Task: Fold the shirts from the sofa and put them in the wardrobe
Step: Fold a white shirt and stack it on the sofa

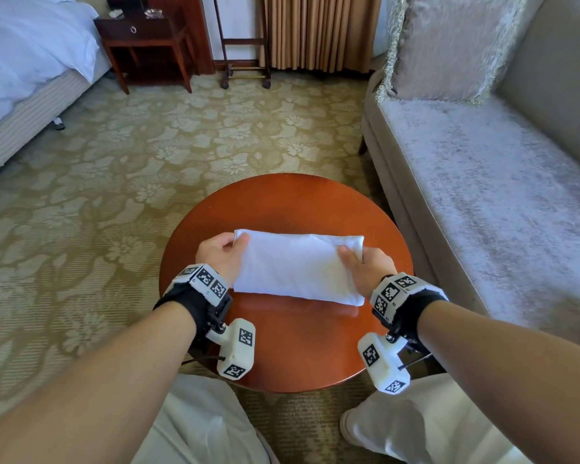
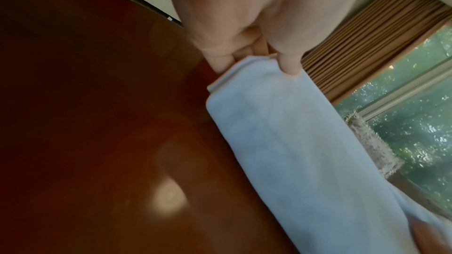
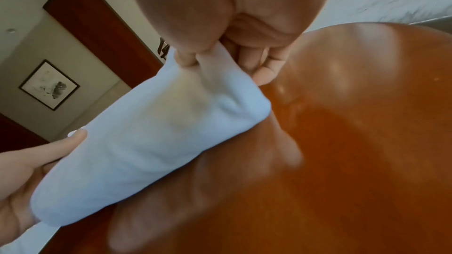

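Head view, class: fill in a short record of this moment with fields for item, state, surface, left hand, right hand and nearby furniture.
item: white shirt
state: folded into a compact rectangle
surface: round wooden table
left hand: grip on the shirt's left end, thumb on top
right hand: grip on the shirt's right end
nearby furniture: sofa to the right, bed far left

Round table (image 1: 282, 199) sitting centre; bed (image 1: 24, 51) lying at 10 o'clock, nightstand (image 1: 141, 38) standing at 11, curtain (image 1: 318, 28) hanging at 12.

1 folded white shirt (image 1: 298, 266); 1 round table (image 1: 282, 202); 2 hands; 1 sofa (image 1: 482, 182); 1 cushion (image 1: 449, 45).
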The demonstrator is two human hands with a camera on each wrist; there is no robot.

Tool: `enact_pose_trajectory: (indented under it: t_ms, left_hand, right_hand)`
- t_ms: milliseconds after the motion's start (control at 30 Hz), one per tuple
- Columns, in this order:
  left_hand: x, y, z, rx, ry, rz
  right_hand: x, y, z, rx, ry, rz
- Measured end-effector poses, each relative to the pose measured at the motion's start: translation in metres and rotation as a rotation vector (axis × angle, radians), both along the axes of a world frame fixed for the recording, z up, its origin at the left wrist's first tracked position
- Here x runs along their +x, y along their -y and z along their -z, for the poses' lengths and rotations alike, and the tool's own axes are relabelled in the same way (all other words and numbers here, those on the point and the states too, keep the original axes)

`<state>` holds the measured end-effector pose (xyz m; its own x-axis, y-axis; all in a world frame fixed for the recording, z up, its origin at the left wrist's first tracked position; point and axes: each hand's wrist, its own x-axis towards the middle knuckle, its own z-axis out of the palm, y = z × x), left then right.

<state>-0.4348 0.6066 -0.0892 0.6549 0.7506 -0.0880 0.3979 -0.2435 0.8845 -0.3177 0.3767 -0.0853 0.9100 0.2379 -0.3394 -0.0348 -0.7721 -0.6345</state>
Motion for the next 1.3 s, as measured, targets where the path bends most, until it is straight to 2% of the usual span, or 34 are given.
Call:
enact_pose_trajectory:
  t_ms: [267, 433, 567, 700, 800, 933, 1133, 1300]
  left_hand:
    - [0.009, 0.003, 0.004, 0.142, -0.155, 0.014]
    - [0.017, 0.0, 0.008, -0.086, -0.115, 0.024]
    - [0.018, 0.001, -0.002, -0.242, -0.103, 0.192]
    - [0.016, -0.003, -0.003, -0.159, -0.191, 0.286]
    - [0.015, -0.004, -0.001, 0.004, -0.182, 0.344]
    - [0.019, -0.001, 0.005, 0.225, -0.14, 0.281]
    - [0.022, 0.001, 0.012, 0.218, -0.216, 0.222]
    - [0.028, 0.0, 0.011, 0.287, -0.289, 0.219]
  right_hand:
    - [-0.002, -0.007, 0.011, -0.077, -0.031, 0.137]
    - [0.003, -0.007, 0.013, -0.066, -0.046, 0.165]
    - [0.005, -0.009, 0.009, -0.124, 0.013, 0.133]
    - [0.004, -0.008, 0.013, -0.181, 0.031, 0.112]
    - [0.003, -0.009, 0.013, -0.156, 0.018, 0.14]
    - [0.004, -0.009, 0.013, -0.142, 0.019, 0.16]
    - [0.01, -0.011, 0.012, -0.13, -0.014, 0.19]
    - [0.012, -0.01, 0.009, -0.115, -0.013, 0.237]
